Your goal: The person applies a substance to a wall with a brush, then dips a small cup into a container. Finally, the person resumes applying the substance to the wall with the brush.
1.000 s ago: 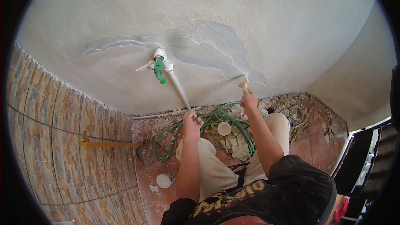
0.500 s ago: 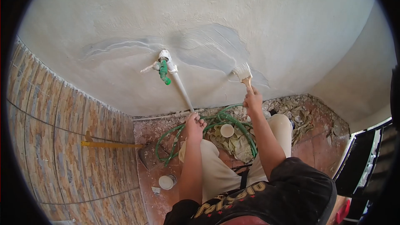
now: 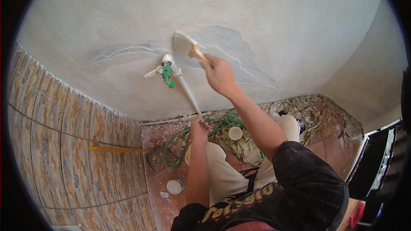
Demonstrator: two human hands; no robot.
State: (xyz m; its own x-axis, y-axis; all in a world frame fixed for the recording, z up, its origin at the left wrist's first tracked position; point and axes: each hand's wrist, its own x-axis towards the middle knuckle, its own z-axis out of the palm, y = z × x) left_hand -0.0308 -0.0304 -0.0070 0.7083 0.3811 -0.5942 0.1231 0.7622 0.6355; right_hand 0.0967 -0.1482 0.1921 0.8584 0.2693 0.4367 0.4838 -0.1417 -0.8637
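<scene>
My right hand [image 3: 219,75] is closed round the wooden handle of a wide brush [image 3: 184,44]. The brush's white-coated bristles lie against the wall, just above and right of a green tap [image 3: 166,73]. Around it the wall carries a grey damp-looking patch [image 3: 227,42] with ridges of white coating. My left hand [image 3: 199,129] has its fingers closed round the lower part of a white pipe [image 3: 187,93] that runs down from the tap.
A green hose [image 3: 171,139] coils on the littered floor by a white cup [image 3: 235,133] and crumpled cloth [image 3: 242,149]. Another white container [image 3: 174,186] stands lower left, below a yellow-handled tool [image 3: 120,149]. Stone-look tiles [image 3: 77,154] cover the left side.
My right hand has moved the brush left and up across the wall, from the patch's lower right edge to beside the tap. My left hand stays at the pipe.
</scene>
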